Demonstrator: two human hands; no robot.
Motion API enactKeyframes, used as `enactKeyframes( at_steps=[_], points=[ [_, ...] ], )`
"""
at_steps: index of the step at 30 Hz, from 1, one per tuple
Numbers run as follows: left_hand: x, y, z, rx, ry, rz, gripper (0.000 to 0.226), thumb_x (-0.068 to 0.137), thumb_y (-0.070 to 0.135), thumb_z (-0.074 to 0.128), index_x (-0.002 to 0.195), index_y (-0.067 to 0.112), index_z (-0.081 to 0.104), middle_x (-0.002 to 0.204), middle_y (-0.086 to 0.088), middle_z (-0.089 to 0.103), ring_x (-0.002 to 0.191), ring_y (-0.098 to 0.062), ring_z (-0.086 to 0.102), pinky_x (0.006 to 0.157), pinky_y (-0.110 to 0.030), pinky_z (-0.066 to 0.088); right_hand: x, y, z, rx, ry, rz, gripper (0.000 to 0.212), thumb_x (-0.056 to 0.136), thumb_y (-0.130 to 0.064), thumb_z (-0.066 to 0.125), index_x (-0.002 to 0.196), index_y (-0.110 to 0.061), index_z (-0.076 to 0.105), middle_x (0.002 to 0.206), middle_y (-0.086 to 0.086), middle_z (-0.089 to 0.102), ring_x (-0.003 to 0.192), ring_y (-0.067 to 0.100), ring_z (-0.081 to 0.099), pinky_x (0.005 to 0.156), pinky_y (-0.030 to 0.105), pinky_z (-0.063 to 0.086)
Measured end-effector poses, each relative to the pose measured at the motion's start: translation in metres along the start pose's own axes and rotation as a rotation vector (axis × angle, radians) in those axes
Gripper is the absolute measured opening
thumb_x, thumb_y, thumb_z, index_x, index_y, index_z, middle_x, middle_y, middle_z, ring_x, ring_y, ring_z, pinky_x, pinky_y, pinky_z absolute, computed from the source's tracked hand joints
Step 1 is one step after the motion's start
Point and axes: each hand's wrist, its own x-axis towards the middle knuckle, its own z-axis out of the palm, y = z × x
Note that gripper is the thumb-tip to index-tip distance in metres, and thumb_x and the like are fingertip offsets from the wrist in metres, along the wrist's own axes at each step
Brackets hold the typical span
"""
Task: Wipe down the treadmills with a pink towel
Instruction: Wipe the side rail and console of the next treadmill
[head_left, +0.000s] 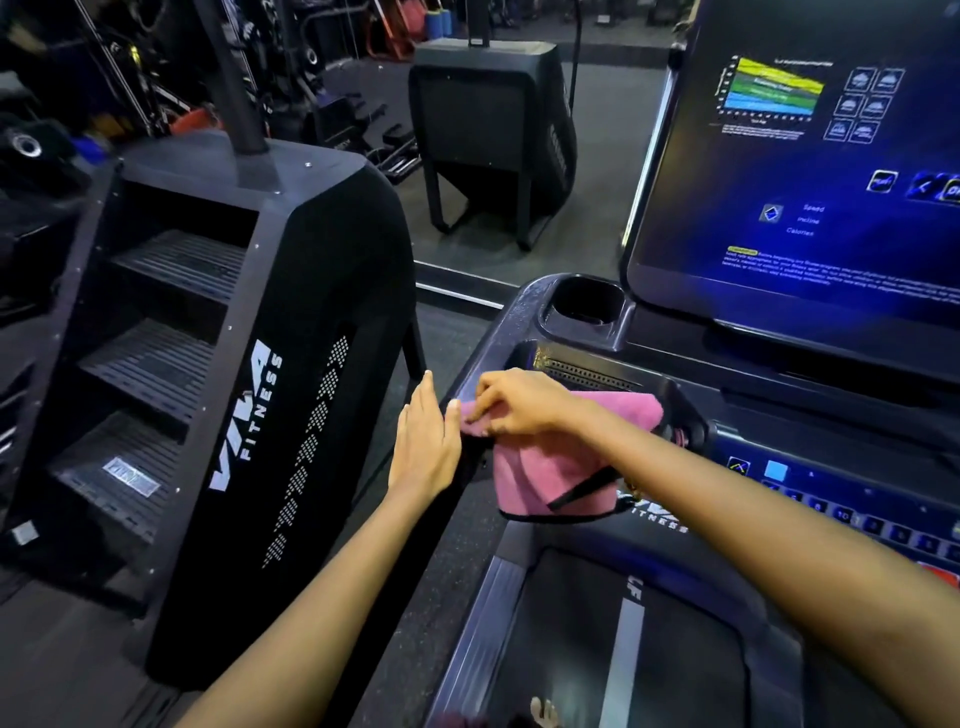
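Pink towel (550, 467) drapes treadmill console (597, 364) facing mirror (597, 156).

"VIVA FITNESS" on stair climber (249, 395); screen (810, 171) (blurry): "Speed", "Calories".

The single head-worn camera is looking forward and down from standing height over the treadmill (597, 597). It is sitting close to the console screen (810, 171) at upper right and the stair machine (234, 364) at left. Its wide angle is bending straight edges near the borders.
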Motion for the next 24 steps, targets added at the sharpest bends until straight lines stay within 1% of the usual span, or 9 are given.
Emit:
enactKeyframes(
  at_steps=[3,5,8,11,13,16,18,22,24],
  points=[
    [0.0,-0.002,0.001,0.04,-0.001,-0.008,0.055,0.098,0.018,0.039,0.147,0.003,0.018,0.153,-0.011,0.025,0.139,-0.025,0.026,0.115,-0.036,0.019,-0.017,-0.005,0.006,-0.179,0.065,0.162,0.02,0.083,-0.033,0.055,0.092,-0.027,0.071,0.097,0.003,0.062,0.094,0.027,0.062,0.066,0.029,0.038],
    [0.001,-0.002,0.002,0.096,-0.019,-0.001,0.055,0.097,0.012,0.04,0.146,0.002,0.019,0.151,-0.012,0.028,0.137,-0.027,0.028,0.114,-0.038,0.021,-0.026,-0.022,0.023,-0.277,0.138,0.261,0.013,0.084,-0.021,0.053,0.087,-0.025,0.066,0.094,0.004,0.055,0.092,0.03,0.06,0.064,0.031,0.032],
    [0.001,-0.003,0.003,0.157,-0.038,0.019,0.053,0.096,0.009,0.039,0.145,0.002,0.021,0.15,-0.013,0.029,0.135,-0.028,0.032,0.112,-0.039,0.024,-0.02,-0.048,0.039,-0.309,0.182,0.424,0.021,0.086,-0.012,0.053,0.106,-0.014,0.061,0.109,0.008,0.053,0.098,0.029,0.055,0.075,0.034,0.037],
    [0.0,-0.003,0.003,0.19,-0.04,0.038,0.05,0.096,0.009,0.039,0.143,0.002,0.026,0.147,-0.013,0.034,0.131,-0.029,0.036,0.11,-0.039,0.027,-0.008,-0.059,0.044,-0.28,0.215,0.523,0.024,0.087,-0.01,0.052,0.109,-0.007,0.06,0.112,0.011,0.053,0.098,0.03,0.056,0.078,0.035,0.042],
    [0.0,-0.003,0.004,0.204,-0.033,0.054,0.047,0.095,0.008,0.039,0.14,0.001,0.029,0.143,-0.014,0.039,0.127,-0.03,0.04,0.107,-0.039,0.029,-0.013,-0.061,0.051,-0.34,0.286,0.475,0.02,0.075,-0.015,0.067,0.094,-0.008,0.067,0.096,0.009,0.059,0.08,0.027,0.061,0.064,0.031,0.045],
    [0.001,-0.005,0.004,0.209,-0.028,0.076,0.043,0.094,0.008,0.04,0.137,0.002,0.035,0.137,-0.014,0.044,0.121,-0.031,0.046,0.102,-0.04,0.034,-0.026,-0.054,0.07,-0.446,0.283,0.434,0.029,0.047,-0.019,0.084,0.072,-0.014,0.069,0.071,0.003,0.058,0.054,0.018,0.056,0.042,0.023,0.034],
    [0.002,-0.005,0.004,0.204,-0.022,0.079,0.041,0.093,0.008,0.04,0.134,0.002,0.038,0.133,-0.014,0.048,0.117,-0.031,0.048,0.099,-0.041,0.038,-0.025,-0.053,0.069,-0.433,0.283,0.458,0.029,0.054,-0.021,0.081,0.08,-0.016,0.069,0.078,0.002,0.058,0.06,0.018,0.057,0.046,0.024,0.034],
    [0.0,-0.005,0.004,0.234,-0.025,0.097,0.04,0.093,0.008,0.041,0.132,0.0,0.039,0.13,-0.016,0.049,0.116,-0.032,0.048,0.098,-0.042,0.037,-0.008,-0.06,0.054,-0.288,0.286,0.561,0.023,0.087,-0.015,0.054,0.108,-0.012,0.061,0.114,0.008,0.05,0.096,0.026,0.056,0.071,0.032,0.041],
    [0.0,-0.008,0.007,0.294,-0.027,0.155,0.042,0.093,0.009,0.042,0.133,-0.001,0.038,0.134,-0.017,0.046,0.122,-0.032,0.044,0.103,-0.042,0.033,-0.013,-0.064,0.054,-0.314,0.289,0.562,0.019,0.079,-0.021,0.064,0.098,-0.018,0.065,0.103,0.004,0.055,0.084,0.02,0.06,0.061,0.028,0.038]
  ],
)
